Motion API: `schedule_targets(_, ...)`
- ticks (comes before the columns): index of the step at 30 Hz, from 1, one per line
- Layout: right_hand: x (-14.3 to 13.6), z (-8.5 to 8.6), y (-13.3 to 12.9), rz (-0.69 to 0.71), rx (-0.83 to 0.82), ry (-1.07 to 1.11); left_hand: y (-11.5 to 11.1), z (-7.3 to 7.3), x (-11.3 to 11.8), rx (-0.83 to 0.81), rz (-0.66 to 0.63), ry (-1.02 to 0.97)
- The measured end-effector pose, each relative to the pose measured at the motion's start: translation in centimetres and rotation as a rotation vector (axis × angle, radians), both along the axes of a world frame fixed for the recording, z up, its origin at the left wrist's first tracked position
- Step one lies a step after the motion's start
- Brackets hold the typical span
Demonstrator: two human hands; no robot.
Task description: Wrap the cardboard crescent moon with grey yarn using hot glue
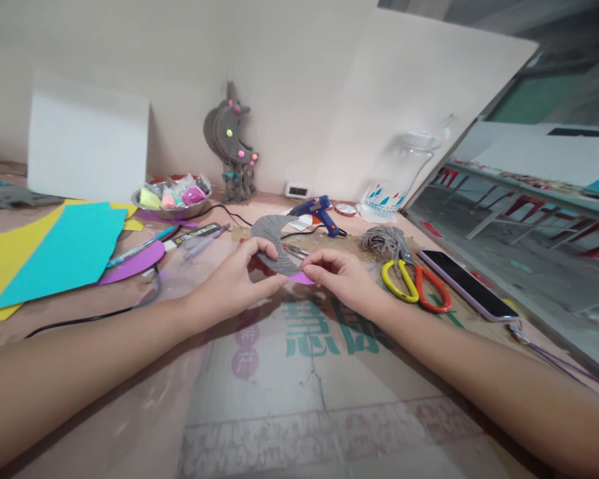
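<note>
A crescent moon [271,239] wound in grey yarn is held above a cardboard sheet [299,392]. My left hand [239,273] grips its lower left edge between thumb and fingers. At the crescent's lower right tip, a bit of purple card [302,279] shows uncovered. My right hand [340,273] has thumb and forefinger pinched together at that tip; whether they grip the card, a yarn end or both is too small to tell. Behind the crescent lies a blue hot glue gun [319,214]. A ball of grey yarn [383,241] sits right of my right hand.
Scissors [415,286] with yellow and red handles and a phone [466,285] lie at right. Turquoise card [62,253], pens and a bowl [172,209] of coloured clay packets are at left. A decorated moon [229,136] hangs on the wall; a plastic jug [394,176] stands behind.
</note>
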State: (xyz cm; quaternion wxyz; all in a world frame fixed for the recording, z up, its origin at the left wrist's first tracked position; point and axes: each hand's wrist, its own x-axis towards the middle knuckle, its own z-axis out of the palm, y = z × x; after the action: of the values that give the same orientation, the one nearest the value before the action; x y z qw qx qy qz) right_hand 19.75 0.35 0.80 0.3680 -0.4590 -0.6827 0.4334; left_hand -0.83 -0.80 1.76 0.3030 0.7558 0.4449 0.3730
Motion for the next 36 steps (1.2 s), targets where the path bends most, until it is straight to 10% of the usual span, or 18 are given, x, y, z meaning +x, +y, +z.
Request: schedule_targets(36, 0.1, 0.05, 0.11, -0.078, 0.077, 0.007, 0.18, 0.32, -0.19, 0.056, 0.029, -0.008)
